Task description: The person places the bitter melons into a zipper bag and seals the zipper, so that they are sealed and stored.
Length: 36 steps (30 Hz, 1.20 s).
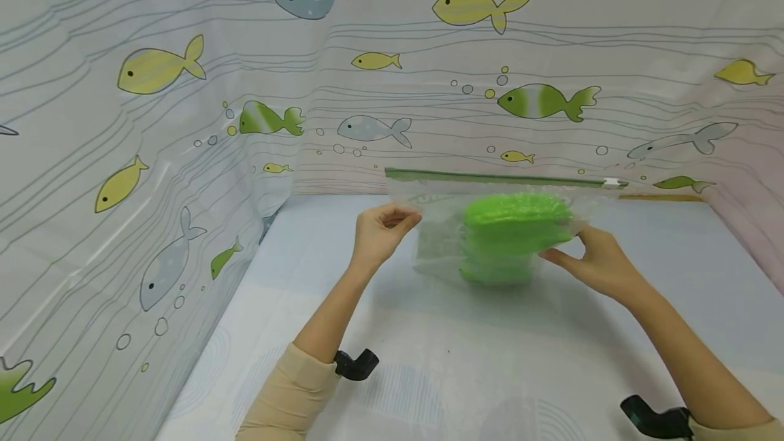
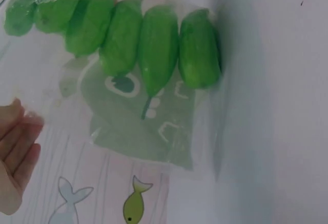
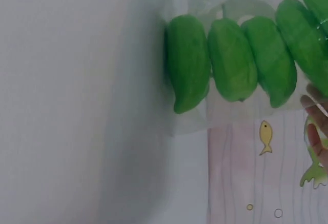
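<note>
A clear zip bag stands upright over the table, its green zip strip along the top with a white slider at the right end. Inside, several bright green, mango-shaped fruits lie stacked in a row. A pale green cartoon face is printed on the bag. My left hand pinches the bag's left edge between thumb and fingers. On the right side, my right hand grips the bag, thumb in front and fingers partly hidden behind it.
The pale table carries faint printed shapes. Behind and to the left hangs a white curtain printed with fish and wavy lines. Black wrist devices sit on both forearms.
</note>
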Each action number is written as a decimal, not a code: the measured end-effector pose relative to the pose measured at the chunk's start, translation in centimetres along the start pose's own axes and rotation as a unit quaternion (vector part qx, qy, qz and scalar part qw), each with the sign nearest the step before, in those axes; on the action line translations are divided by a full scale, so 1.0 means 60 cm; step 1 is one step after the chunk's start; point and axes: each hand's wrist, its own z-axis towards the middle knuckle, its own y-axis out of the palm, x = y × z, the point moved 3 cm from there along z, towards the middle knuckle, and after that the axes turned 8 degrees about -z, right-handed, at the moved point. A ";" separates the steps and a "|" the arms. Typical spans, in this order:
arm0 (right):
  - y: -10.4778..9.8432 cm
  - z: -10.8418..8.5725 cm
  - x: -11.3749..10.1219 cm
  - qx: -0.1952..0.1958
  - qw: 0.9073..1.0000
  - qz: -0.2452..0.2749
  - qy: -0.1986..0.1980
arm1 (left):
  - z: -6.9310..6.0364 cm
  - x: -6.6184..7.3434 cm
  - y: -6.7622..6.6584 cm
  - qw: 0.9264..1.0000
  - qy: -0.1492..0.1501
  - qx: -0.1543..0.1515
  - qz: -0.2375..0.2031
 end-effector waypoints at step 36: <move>0.069 -0.049 -0.010 -0.031 0.998 0.055 0.017 | -0.064 -0.056 0.021 0.993 -0.072 -0.094 0.012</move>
